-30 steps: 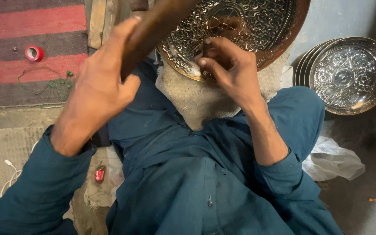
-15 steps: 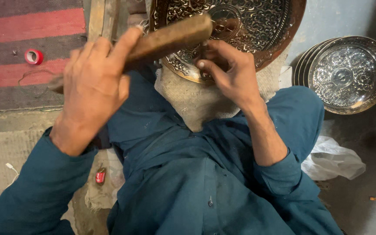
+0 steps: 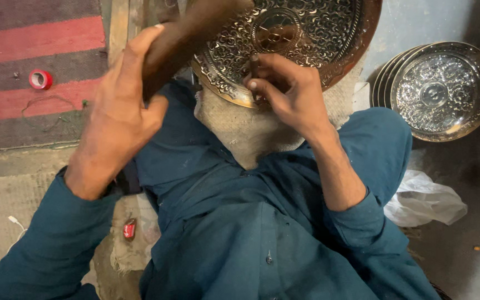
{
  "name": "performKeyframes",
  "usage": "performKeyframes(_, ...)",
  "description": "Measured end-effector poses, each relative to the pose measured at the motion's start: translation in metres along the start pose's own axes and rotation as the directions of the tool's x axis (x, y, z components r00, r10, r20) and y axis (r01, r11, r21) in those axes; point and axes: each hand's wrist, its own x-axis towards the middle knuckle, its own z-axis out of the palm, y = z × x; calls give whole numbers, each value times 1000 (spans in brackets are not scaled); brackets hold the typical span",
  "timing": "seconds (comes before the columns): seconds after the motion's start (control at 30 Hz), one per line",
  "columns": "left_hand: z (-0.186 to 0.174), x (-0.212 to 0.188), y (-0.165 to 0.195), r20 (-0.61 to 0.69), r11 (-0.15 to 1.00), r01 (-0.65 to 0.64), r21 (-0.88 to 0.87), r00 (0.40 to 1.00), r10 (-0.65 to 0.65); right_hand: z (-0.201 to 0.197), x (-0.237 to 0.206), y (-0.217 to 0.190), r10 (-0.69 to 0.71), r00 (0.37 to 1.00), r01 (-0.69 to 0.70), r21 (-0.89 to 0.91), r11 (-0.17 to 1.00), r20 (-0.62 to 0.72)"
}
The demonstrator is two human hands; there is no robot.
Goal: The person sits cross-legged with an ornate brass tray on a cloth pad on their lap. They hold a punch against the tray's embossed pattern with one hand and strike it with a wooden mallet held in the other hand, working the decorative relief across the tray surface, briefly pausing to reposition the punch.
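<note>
The round metal tray [image 3: 318, 33] under the right hand's fingertips [image 3: 254, 84] is silver-toned with a dense embossed floral scroll pattern and a copper-coloured rim. The wooden mallet [image 3: 190, 39] in the left hand's fingers [image 3: 140, 50] is dark brown. Right of the fingers, the stacked round trays [image 3: 437, 91] show the same silver relief. The sleeves are teal; the woven rug [image 3: 34, 66] carries red and grey stripes.
</note>
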Motion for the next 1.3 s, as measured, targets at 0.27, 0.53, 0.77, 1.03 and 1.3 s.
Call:
performKeyframes(0.27, 4, -2, -4, 3, 965, -45, 260, 999, 46, -2, -2, 2, 38, 999, -38, -8, 999, 25)
performKeyframes(0.53, 9, -7, -7, 51, 908, -7, 419, 999, -16, -4, -4, 6, -29, 1000, 29, -49, 998, 1)
performKeyframes(0.77, 12, -12, -7, 40, 986, 158, -48, 987, -156, -3, -5, 7, -19, 1000, 19, 28, 999, -3)
performKeyframes(1.03, 9, -4, -2, 1, 999, 31, 42, 1000, -31, -1, -5, 6, -18, 1000, 18, 46, 999, -6)
performKeyframes(1.3, 6, -4, -5, 61, 909, 9, 418, 997, -38, -2, -5, 7, -26, 1000, 26, 40, 999, 4)
